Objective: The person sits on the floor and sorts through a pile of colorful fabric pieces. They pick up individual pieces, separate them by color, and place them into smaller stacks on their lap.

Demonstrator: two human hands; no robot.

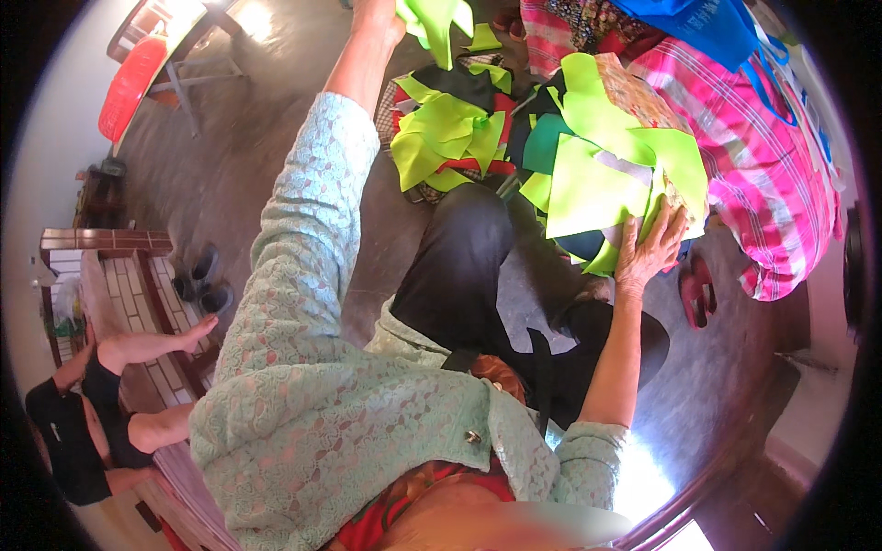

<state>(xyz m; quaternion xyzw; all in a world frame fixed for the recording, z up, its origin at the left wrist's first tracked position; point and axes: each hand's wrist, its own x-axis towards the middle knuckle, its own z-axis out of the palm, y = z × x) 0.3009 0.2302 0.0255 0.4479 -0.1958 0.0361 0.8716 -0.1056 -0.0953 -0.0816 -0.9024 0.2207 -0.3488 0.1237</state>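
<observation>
My left hand reaches out at the top edge, where its fingers are partly cut off. It holds a lime-green fabric piece that hangs beside it. Below that lies a heap of fabric scraps, lime green over black, red and checked cloth. My right hand rests on the near edge of a second, larger pile of fabric pieces, its fingers spread over the cloth. That pile has lime green on top, with teal, dark and flower-patterned cloth among it.
Pink checked cloth bulges on the right, under a blue bag. Red sandals lie on the floor near it. At the left, a person lies on a bench, with dark shoes alongside. A red plastic chair stands far left.
</observation>
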